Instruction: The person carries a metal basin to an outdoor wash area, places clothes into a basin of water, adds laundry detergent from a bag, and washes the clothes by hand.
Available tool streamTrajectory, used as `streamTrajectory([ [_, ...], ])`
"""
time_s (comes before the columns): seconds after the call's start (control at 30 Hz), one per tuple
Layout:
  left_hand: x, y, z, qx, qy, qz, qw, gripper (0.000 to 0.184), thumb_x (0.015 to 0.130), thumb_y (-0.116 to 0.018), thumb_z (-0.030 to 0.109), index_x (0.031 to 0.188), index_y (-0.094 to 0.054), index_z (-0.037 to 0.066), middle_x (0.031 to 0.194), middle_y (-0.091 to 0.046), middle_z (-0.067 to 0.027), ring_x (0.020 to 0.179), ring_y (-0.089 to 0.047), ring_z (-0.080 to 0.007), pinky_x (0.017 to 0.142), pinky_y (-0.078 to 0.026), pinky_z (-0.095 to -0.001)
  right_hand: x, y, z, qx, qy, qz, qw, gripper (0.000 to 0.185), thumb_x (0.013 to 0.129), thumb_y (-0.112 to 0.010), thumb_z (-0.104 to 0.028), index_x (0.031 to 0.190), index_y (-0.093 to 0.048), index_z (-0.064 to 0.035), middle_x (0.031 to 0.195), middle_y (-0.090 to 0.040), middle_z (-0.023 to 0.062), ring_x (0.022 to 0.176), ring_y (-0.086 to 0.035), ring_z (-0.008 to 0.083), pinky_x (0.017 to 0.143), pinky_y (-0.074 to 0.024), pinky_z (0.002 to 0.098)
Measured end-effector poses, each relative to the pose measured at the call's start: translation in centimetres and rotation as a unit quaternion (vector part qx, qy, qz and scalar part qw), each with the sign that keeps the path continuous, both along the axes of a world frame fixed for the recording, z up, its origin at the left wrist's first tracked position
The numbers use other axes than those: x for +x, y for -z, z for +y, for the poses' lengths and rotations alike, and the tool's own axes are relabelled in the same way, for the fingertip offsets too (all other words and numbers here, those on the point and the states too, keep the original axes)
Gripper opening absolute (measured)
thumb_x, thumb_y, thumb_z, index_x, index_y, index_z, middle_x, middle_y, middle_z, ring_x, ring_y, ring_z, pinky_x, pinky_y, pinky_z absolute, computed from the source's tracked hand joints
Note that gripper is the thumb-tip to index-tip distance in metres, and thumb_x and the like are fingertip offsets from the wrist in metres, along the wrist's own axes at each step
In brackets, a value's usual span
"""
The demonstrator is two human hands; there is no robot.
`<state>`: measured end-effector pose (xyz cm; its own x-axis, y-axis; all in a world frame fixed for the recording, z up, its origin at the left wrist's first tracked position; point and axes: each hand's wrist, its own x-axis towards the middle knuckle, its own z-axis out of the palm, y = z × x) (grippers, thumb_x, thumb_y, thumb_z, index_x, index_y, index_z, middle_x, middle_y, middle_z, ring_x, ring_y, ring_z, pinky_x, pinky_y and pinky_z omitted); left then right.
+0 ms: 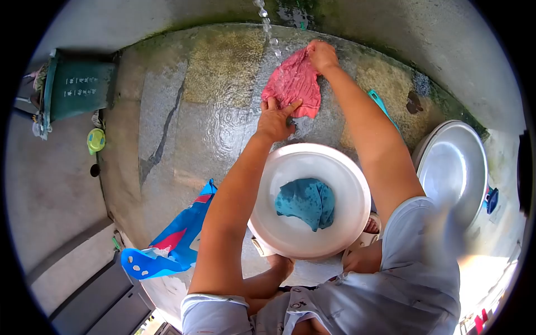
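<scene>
A wet pink cloth (293,84) is spread between my two hands, with a stream of water (268,28) falling onto its far left part. My right hand (322,56) is closed on the cloth's far right corner. At the near left edge, my left hand (275,120) grips the same cloth, thumb and forefinger apart on top of it; its other fingers are partly hidden. Just below my hands stands a round, pale basin (268,223). Inside it lies a bunched, damp teal cloth (306,202).
Wet stone paving (218,128) lies under the cloth. A metal basin (453,167) leans at the right, near a teal-handled tool (382,106). Left are a blue patterned cloth or apron (178,245), a green bin (81,84) and a yellow-green object (96,140). A wall curves behind.
</scene>
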<state>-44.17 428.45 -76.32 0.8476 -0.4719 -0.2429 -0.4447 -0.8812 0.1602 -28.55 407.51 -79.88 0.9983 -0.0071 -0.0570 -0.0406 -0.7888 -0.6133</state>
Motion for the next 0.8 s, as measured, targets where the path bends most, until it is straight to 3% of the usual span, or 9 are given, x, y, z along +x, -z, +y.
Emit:
streamTrajectory([
  [0.1,1.9,-1.2,0.7,-0.256,-0.243,0.170,0.920,0.057,0.081,-0.075,0.035,0.135,-0.057,0.031,0.113,-0.059,-0.0165,0.120,-0.048,-0.0357,0.097,-0.045,-0.0418,-2.3,-0.1,-0.8,0.084,-0.004,-0.095,0.992,0.045,0.081,-0.073,-0.022,0.122,-0.058,-0.0130,0.111,-0.064,0.0187,0.097,-0.063,0.0403,0.091,-0.0503,0.0454],
  [0.23,2.9,-1.6,-0.2,-0.132,-0.269,-0.123,0.946,0.040,0.080,-0.076,0.036,0.114,-0.067,0.017,0.112,-0.059,-0.0117,0.112,-0.055,-0.0325,0.094,-0.048,-0.0427,-6.2,-0.6,-1.0,-0.049,0.006,-0.077,0.996,0.047,0.080,-0.074,-0.024,0.122,-0.058,-0.0142,0.107,-0.067,0.0184,0.100,-0.064,0.0378,0.091,-0.0504,0.0444],
  [0.3,3.6,-0.6,-0.7,-0.103,-0.236,-0.128,0.958,0.039,0.079,-0.076,0.035,0.112,-0.067,0.016,0.113,-0.059,-0.0102,0.111,-0.055,-0.0316,0.095,-0.047,-0.0426,-5.7,-0.4,-1.7,-0.023,-0.022,0.073,0.997,0.047,0.078,-0.075,-0.023,0.120,-0.059,-0.0120,0.109,-0.067,0.0188,0.102,-0.064,0.0368,0.091,-0.0505,0.0437],
  [0.4,4.7,1.7,0.4,-0.147,-0.263,-0.049,0.952,0.025,0.081,-0.073,0.025,0.102,-0.069,0.011,0.106,-0.066,-0.0144,0.100,-0.062,-0.0340,0.086,-0.050,-0.0434,-4.8,1.0,-2.9,0.141,-0.046,0.062,0.987,0.042,0.076,-0.077,-0.022,0.113,-0.062,-0.0063,0.110,-0.068,0.0168,0.101,-0.065,0.0314,0.088,-0.0509,0.0402],
  [0.47,5.3,2.7,1.8,-0.226,-0.347,0.052,0.909,0.020,0.082,-0.069,0.020,0.097,-0.069,0.007,0.098,-0.069,-0.0185,0.091,-0.066,-0.0359,0.081,-0.052,-0.0441,-4.1,1.9,-4.4,0.225,0.005,0.135,0.965,0.041,0.075,-0.077,-0.021,0.110,-0.064,-0.0044,0.106,-0.069,0.0142,0.099,-0.065,0.0276,0.086,-0.0507,0.0374],
  [0.53,5.3,4.4,3.6,-0.276,-0.462,-0.024,0.842,0.018,0.085,-0.063,0.016,0.093,-0.067,0.001,0.091,-0.069,-0.0242,0.084,-0.068,-0.0385,0.077,-0.053,-0.0451,-4.8,1.9,-5.7,0.254,0.042,0.171,0.951,0.039,0.075,-0.077,-0.021,0.108,-0.065,-0.0040,0.103,-0.069,0.0120,0.097,-0.065,0.0244,0.084,-0.0504,0.0349],
  [0.6,4.5,4.7,4.6,-0.409,-0.599,0.066,0.685,0.018,0.086,-0.062,0.015,0.093,-0.065,-0.001,0.091,-0.068,-0.0268,0.086,-0.068,-0.0406,0.078,-0.053,-0.0452,-5.7,0.7,-7.0,0.231,0.064,0.165,0.957,0.038,0.075,-0.077,-0.022,0.108,-0.065,-0.0050,0.101,-0.068,0.0102,0.095,-0.064,0.0218,0.083,-0.0500,0.0329],
  [0.73,3.4,9.2,7.1,-0.318,-0.527,-0.013,0.788,0.021,0.084,-0.065,0.014,0.097,-0.061,-0.001,0.089,-0.065,-0.0248,0.086,-0.065,-0.0421,0.079,-0.051,-0.0488,-5.6,1.3,-6.8,0.270,0.062,0.154,0.948,0.036,0.077,-0.075,-0.019,0.108,-0.064,-0.0061,0.102,-0.068,0.0092,0.095,-0.064,0.0230,0.082,-0.0503,0.0345],
  [0.8,2.3,4.4,4.0,-0.305,-0.469,-0.063,0.827,0.024,0.082,-0.069,0.015,0.099,-0.060,0.000,0.094,-0.062,-0.0210,0.092,-0.061,-0.0409,0.082,-0.049,-0.0500,-5.1,0.4,-5.6,0.358,0.076,0.153,0.918,0.034,0.078,-0.074,-0.017,0.109,-0.063,-0.0070,0.103,-0.068,0.0109,0.096,-0.065,0.0243,0.082,-0.0507,0.0358],
])
